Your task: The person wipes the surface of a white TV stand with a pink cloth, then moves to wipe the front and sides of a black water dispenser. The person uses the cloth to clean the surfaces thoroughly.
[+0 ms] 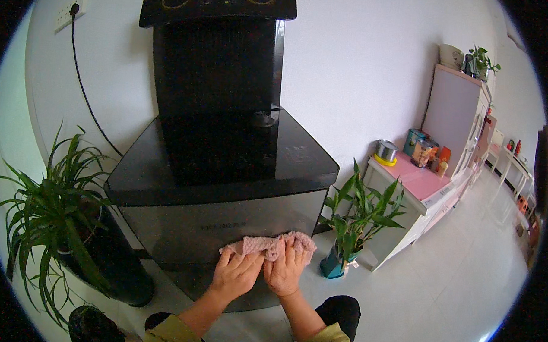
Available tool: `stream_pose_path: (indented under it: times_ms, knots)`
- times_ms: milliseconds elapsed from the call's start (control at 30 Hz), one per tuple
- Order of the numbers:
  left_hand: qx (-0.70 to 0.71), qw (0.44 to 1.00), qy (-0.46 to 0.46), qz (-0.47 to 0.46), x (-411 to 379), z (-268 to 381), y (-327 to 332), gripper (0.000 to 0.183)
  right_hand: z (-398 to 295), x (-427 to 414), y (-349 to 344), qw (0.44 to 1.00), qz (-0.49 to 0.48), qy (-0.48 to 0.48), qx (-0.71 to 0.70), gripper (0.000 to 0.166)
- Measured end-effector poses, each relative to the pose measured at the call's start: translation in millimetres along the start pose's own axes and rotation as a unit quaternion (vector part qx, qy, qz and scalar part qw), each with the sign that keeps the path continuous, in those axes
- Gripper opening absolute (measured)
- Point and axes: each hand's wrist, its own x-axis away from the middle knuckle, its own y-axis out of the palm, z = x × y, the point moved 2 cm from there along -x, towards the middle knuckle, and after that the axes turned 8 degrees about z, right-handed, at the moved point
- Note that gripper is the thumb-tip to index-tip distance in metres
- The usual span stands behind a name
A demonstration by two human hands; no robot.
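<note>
Both hands press a fluffy pink cloth [258, 245] against the lower right of a grey front panel [177, 226] on a black cabinet-like unit. My left hand [238, 273] lies on the cloth's left part, fingers pointing up. Close beside it, my right hand [285, 272] has its fingers on the bunched right part. Above the panel is the unit's glossy black top [220, 155], with faint marks at its right. A tall black back section [214, 65] rises behind it. The palms and the undersides of the fingers are hidden.
A spiky-leaved plant [69, 200] in a tall dark pot stands left. At right, leafy stalks [367, 210] rise from a teal vase [333, 264], beside a white cabinet [385, 233] with a pink top holding tins. A black cord [83, 89] runs down from a wall socket.
</note>
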Motion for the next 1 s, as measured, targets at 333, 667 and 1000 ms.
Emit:
stream_pose_path:
  times_ms: [333, 667, 1000]
  knots:
    - [-0.074, 0.991, -0.099, 0.044, -26.7, -13.7, -10.3, 0.032, -23.6, -55.9, 0.4, 0.998, 0.024, -0.015, -0.049, 0.052]
    - [-0.015, 0.993, -0.08, 0.088, -62.3, -1.5, -15.2, 0.026, -13.3, -89.0, -24.7, 0.996, 0.089, 0.031, -0.002, 0.049]
    - [-0.041, 0.993, -0.085, 0.069, -4.3, -30.9, -26.9, 0.027, -28.0, -50.3, -7.3, 0.999, -0.013, -0.022, -0.029, 0.05]
